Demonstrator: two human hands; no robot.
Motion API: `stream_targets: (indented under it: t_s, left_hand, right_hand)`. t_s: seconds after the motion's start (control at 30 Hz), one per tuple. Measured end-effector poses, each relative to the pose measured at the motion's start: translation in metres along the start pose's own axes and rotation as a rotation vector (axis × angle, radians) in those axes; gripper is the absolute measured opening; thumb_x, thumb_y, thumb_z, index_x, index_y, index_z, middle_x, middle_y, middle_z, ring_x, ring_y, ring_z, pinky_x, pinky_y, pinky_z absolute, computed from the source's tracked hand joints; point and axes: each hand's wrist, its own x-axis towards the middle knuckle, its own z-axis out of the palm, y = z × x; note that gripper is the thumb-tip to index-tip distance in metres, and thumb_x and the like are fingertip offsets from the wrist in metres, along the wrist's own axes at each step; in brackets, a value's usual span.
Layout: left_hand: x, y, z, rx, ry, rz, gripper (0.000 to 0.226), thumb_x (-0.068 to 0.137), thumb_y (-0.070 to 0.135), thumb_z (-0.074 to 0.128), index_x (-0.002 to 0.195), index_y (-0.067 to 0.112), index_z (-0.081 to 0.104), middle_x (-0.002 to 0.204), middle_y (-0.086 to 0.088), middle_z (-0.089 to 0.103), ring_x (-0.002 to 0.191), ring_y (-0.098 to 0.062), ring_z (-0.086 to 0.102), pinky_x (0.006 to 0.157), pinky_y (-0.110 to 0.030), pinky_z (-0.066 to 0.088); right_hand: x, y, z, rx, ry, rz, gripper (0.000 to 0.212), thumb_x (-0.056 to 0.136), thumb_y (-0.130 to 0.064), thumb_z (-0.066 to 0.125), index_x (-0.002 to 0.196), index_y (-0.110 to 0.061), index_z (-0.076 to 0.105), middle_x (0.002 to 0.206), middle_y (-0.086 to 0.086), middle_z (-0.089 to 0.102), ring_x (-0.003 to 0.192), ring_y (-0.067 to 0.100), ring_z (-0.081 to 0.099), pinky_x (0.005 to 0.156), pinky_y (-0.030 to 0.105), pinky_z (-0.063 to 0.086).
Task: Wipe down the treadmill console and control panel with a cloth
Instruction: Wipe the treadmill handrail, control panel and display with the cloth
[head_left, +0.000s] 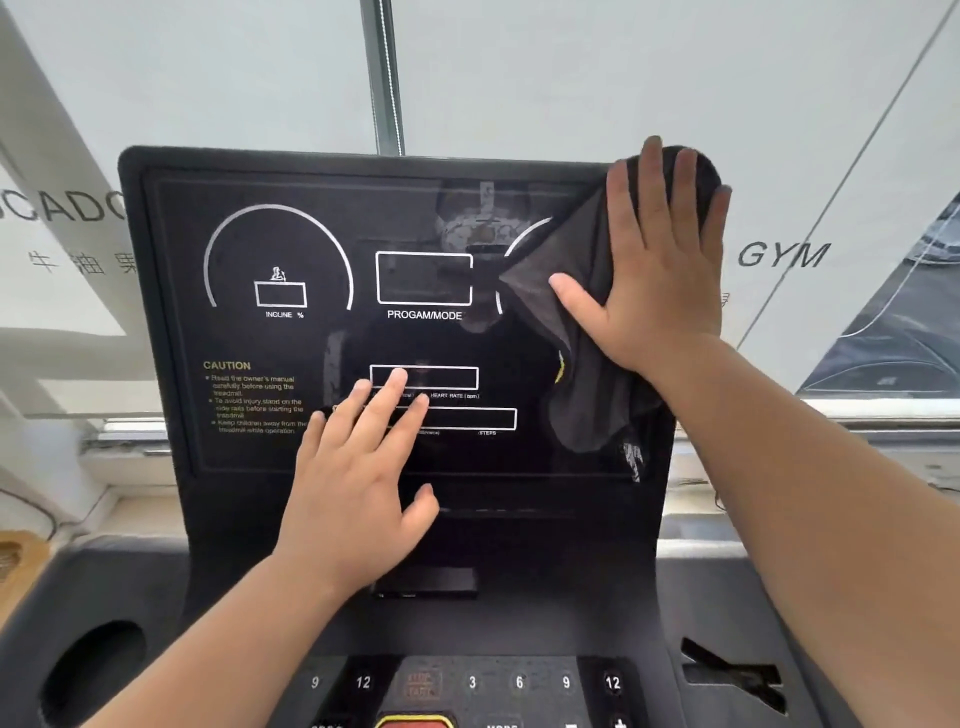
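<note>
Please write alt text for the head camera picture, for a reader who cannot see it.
The right hand presses a dark grey cloth flat against the upper right corner of a black treadmill console. The left hand rests open on its lower middle, above the control panel.

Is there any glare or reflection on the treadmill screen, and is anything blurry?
Head view: the glossy console screen carries a faint reflection around its middle; the right hand on the cloth looks slightly soft; the console's edges bow from the wide lens.

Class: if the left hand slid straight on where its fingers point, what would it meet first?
Only bare screen: the left hand points up toward the PROGAM/MODE box, seemingly passing left of the cloth.
</note>
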Motion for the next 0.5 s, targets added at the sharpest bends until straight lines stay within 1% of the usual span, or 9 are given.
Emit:
stream_targets:
  t_s: [0.1, 0.17, 0.27, 0.4, 0.5]
  left_hand:
    - [0.001, 0.002, 0.0, -0.002, 0.018, -0.008, 0.077, 0.076, 0.052, 0.05, 0.148, 0.023, 0.047, 0.163, 0.0, 0.031, 0.148, -0.031, 0.031, 0.113, -0.064, 0.032]
    - [0.001, 0.006, 0.001, -0.004, 0.026, -0.019, 0.078, 0.076, 0.053, 0.048, 0.147, 0.021, 0.048, 0.162, -0.002, 0.033, 0.147, -0.032, 0.032, 0.113, -0.065, 0.031]
    - [0.002, 0.009, 0.002, -0.02, 0.031, -0.03, 0.077, 0.076, 0.052, 0.048, 0.146, 0.02, 0.05, 0.162, -0.003, 0.034, 0.147, -0.033, 0.032, 0.113, -0.065, 0.031]
    - [0.002, 0.008, 0.001, -0.032, 0.033, -0.026, 0.077, 0.076, 0.051, 0.048, 0.146, 0.019, 0.05, 0.161, -0.003, 0.035, 0.147, -0.033, 0.033, 0.112, -0.066, 0.033]
    - [0.003, 0.006, 0.002, -0.054, 0.034, -0.019, 0.077, 0.076, 0.051, 0.049, 0.146, 0.018, 0.051, 0.161, -0.004, 0.035, 0.147, -0.034, 0.032, 0.109, -0.065, 0.038]
  right_hand:
    - [0.005, -0.019, -0.001, -0.008, -0.008, -0.045, 0.1, 0.092, -0.075, 0.039, 0.165, -0.015, 0.007, 0.173, 0.011, -0.001, 0.158, 0.039, -0.002, 0.125, 0.061, -0.002]
    - [-0.014, -0.029, 0.006, -0.036, -0.006, -0.166, 0.097, 0.092, -0.075, 0.042, 0.165, -0.017, 0.013, 0.173, 0.009, 0.005, 0.158, 0.038, 0.003, 0.126, 0.062, 0.001]
    - [-0.07, -0.037, 0.028, -0.033, -0.019, -0.39, 0.091, 0.092, -0.071, 0.048, 0.164, -0.021, 0.025, 0.172, 0.004, 0.014, 0.158, 0.034, 0.011, 0.126, 0.06, 0.008]
    - [-0.144, -0.016, 0.051, -0.087, -0.079, -0.628, 0.085, 0.094, -0.067, 0.049, 0.164, -0.027, 0.021, 0.172, -0.002, 0.013, 0.158, 0.028, 0.014, 0.127, 0.055, 0.006]
    - [-0.14, 0.012, 0.047, -0.117, -0.082, -0.692, 0.086, 0.094, -0.07, 0.048, 0.164, -0.028, 0.02, 0.171, -0.003, 0.015, 0.158, 0.026, 0.016, 0.128, 0.052, 0.005]
